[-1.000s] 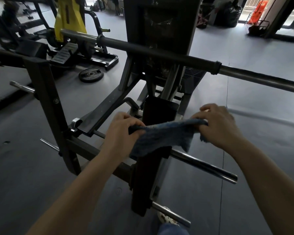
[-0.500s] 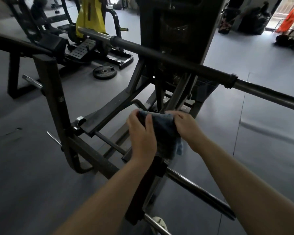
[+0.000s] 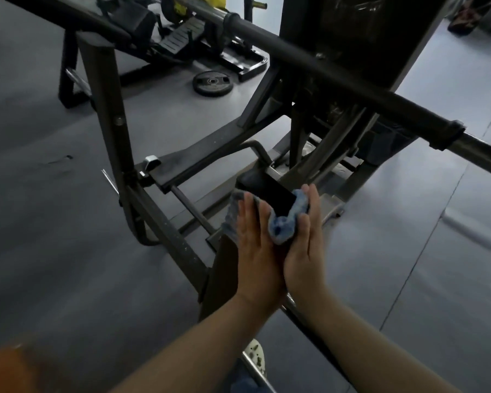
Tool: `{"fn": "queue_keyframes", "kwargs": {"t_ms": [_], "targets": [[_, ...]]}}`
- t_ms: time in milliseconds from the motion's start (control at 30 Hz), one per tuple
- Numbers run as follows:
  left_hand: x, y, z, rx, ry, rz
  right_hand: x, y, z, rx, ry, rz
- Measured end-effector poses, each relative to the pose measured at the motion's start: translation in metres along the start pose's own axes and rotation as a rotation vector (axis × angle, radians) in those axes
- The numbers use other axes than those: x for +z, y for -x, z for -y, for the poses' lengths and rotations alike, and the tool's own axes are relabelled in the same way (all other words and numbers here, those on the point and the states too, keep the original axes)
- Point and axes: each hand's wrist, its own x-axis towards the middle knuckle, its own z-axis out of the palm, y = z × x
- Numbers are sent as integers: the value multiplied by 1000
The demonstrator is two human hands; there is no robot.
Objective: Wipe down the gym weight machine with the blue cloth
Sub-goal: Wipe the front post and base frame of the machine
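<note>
The blue cloth (image 3: pixel 283 231) is wrapped around the near end of a black upright post (image 3: pixel 270 194) of the dark weight machine, in the middle of the view. My left hand (image 3: pixel 254 251) lies flat against the post's left side with straight fingers, pressing the cloth there. On the right side my right hand (image 3: pixel 306 245) presses the cloth too, fingers straight. The two palms face each other and meet at the heels. Part of the cloth is hidden under both hands.
A long dark bar (image 3: pixel 323 69) crosses above the post from upper left to right. A frame leg (image 3: pixel 108 114) rises at left. A weight plate (image 3: pixel 212 83) lies on the grey floor, another machine (image 3: pixel 182 38) behind it. My shoe (image 3: pixel 254 355) shows below.
My hands held the cloth stretched between them, then bunched it on the post. Now both palms press it flat against the post's sides, and the view has tilted lower.
</note>
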Motion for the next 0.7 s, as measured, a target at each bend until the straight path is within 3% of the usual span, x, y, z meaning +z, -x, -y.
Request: {"fn": "queue_keyframes", "kwargs": {"t_ms": [100, 200, 267, 467, 600, 700], "targets": [[10, 29, 8, -57, -14, 102, -4, 20, -32, 69, 85, 63], [6, 49, 18, -385, 200, 209, -12, 31, -55, 238, 277, 188], [3, 55, 23, -473, 308, 262, -19, 31, -63, 283, 488, 235], [-8, 40, 0, -696, 215, 402, -4, 30, -47, 540, 88, 8], [-15, 9, -13, -399, 196, 215, 2, 16, -19, 363, -82, -145], [-15, -6, 1, -202, 159, 169, 8, 6, -10, 239, -108, -174]]}}
